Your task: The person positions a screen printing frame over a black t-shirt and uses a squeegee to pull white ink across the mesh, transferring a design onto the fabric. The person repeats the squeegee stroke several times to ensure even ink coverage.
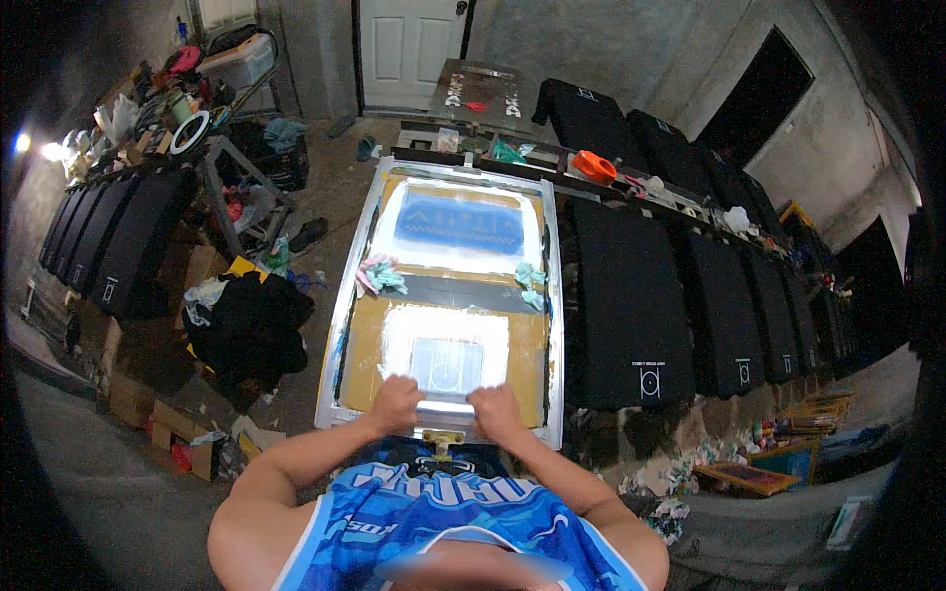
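My left hand (397,402) and my right hand (496,412) are closed on a squeegee (446,405), one near each end. The squeegee lies across the near part of a metal-framed printing screen (555,236). Just beyond it is a pale stencil (446,366) with a circle design, ringed by white ink (400,335). Farther up the same screen, a blue stencil (463,225) is bordered by more white ink. Crumpled rags lie at its sides: a pink and green rag (382,275) on the left, a light green rag (530,286) on the right.
Black shirts (631,295) with small white prints lie on boards in a row to my right. More black shirts (128,236) hang at the left. A rail behind the screen holds an orange item (594,166). A dark cloth heap (251,330) lies on the left floor.
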Demonstrator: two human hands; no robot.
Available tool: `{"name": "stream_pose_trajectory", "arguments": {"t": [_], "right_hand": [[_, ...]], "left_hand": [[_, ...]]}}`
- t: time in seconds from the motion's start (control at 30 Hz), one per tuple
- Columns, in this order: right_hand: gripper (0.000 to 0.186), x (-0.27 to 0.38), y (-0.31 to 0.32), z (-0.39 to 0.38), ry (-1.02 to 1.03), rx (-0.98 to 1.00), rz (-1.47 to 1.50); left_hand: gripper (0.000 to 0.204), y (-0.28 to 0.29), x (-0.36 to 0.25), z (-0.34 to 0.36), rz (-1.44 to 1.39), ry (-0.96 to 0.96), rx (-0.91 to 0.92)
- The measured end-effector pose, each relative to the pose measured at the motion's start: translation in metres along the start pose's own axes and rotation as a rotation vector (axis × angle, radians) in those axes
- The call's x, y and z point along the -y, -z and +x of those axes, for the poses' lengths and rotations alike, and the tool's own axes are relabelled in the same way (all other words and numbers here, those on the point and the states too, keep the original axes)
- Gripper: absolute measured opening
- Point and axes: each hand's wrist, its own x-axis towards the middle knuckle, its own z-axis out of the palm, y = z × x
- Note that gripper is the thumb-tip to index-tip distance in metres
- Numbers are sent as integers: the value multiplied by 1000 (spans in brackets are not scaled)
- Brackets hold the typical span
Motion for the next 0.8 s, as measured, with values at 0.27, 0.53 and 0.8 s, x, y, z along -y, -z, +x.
{"name": "stream_pose_trajectory", "arguments": {"t": [0.27,0.53,0.8], "right_hand": [[28,-16,29,44,10,-151,22],[31,-40,27,92,-101,-109,-78],[33,6,33,8,1,-16,-22]], "left_hand": [[18,13,26,46,110,33,-104],[18,0,63,96,152,-2,-154],[25,24,6,25,55,-89,51]]}}
